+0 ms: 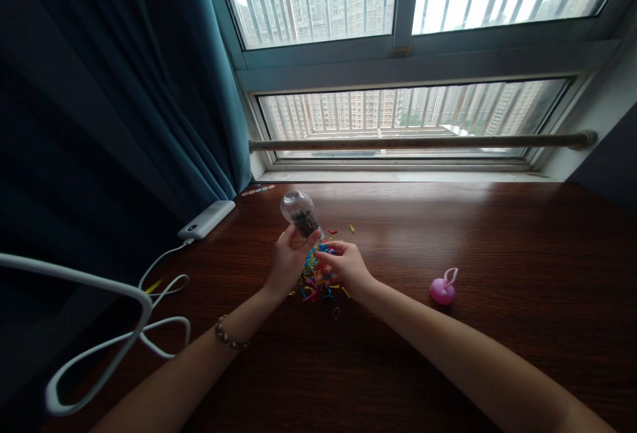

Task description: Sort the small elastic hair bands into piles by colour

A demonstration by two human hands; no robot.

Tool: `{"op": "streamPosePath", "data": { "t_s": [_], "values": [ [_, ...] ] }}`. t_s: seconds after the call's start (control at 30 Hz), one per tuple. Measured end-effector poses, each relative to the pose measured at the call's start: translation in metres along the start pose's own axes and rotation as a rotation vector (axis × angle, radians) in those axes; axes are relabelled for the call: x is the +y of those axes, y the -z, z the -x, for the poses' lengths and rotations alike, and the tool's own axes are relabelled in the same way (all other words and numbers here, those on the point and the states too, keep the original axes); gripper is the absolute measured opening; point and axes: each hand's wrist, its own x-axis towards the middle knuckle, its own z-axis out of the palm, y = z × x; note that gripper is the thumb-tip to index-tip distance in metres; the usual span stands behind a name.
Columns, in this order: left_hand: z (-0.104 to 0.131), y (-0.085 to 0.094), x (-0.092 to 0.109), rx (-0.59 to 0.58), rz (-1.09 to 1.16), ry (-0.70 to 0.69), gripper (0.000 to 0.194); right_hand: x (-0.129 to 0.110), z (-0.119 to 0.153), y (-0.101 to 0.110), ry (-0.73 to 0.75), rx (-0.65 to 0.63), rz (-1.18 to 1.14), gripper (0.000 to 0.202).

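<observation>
My left hand [290, 262] is closed around a clear plastic bottle [297, 203] with a rounded end, which it holds tilted, the narrower end down toward my right hand. Dark small items, perhaps black hair ties, lie inside it. My right hand [348, 266] is at the bottle's lower end, fingers pinched together; what they hold, if anything, is hard to make out. Beneath both hands spreads a pile of small colourful hair ties [312, 287], in blue, yellow, pink and red, partly hidden by the fingers.
On the dark wooden table [522, 274], a pink round piece with a loop [442, 290] sits to the right. A white power strip [207, 219] and its looped white cable [99, 264] lie left, by the blue curtain [213, 121]. A window with a rail [423, 143] stands behind.
</observation>
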Motion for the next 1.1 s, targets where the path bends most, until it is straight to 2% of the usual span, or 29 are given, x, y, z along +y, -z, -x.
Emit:
{"op": "streamPosePath", "data": {
  "t_s": [0.13, 0.27, 0.37, 0.47, 0.6, 0.73, 0.9, 1.03, 1.1],
  "values": [
    [-0.001, 0.000, -0.002, -0.048, 0.091, 0.054, 0.027, 0.000, 0.000, 0.000, 0.016, -0.010, 0.020, 0.049],
    [-0.002, -0.001, -0.005, -0.115, 0.279, 0.184, 0.029, -0.001, -0.002, 0.002, 0.047, -0.035, -0.143, 0.045],
    [-0.001, -0.004, -0.003, -0.182, 0.472, 0.304, 0.028, -0.005, 0.000, 0.002, 0.009, -0.152, -0.313, 0.047],
    [0.002, -0.006, 0.000, -0.212, 0.603, 0.367, 0.030, -0.011, 0.005, 0.000, -0.019, -0.310, -0.353, 0.054],
    [0.009, -0.006, 0.003, -0.305, 0.605, 0.404, 0.035, -0.017, 0.012, -0.003, -0.025, -0.510, -0.270, 0.058],
    [0.013, -0.005, 0.004, -0.390, 0.546, 0.479, 0.041, -0.019, 0.013, -0.003, -0.049, -0.609, -0.189, 0.060],
    [0.014, -0.005, 0.009, -0.361, 0.515, 0.507, 0.050, -0.019, 0.012, -0.003, -0.046, -0.651, -0.189, 0.054],
    [0.015, -0.005, 0.014, -0.325, 0.550, 0.512, 0.054, -0.019, 0.012, -0.006, -0.018, -0.632, -0.250, 0.038],
    [0.015, -0.006, 0.014, -0.269, 0.574, 0.484, 0.054, -0.019, 0.011, -0.007, -0.011, -0.589, -0.262, 0.035]
  ]
}}
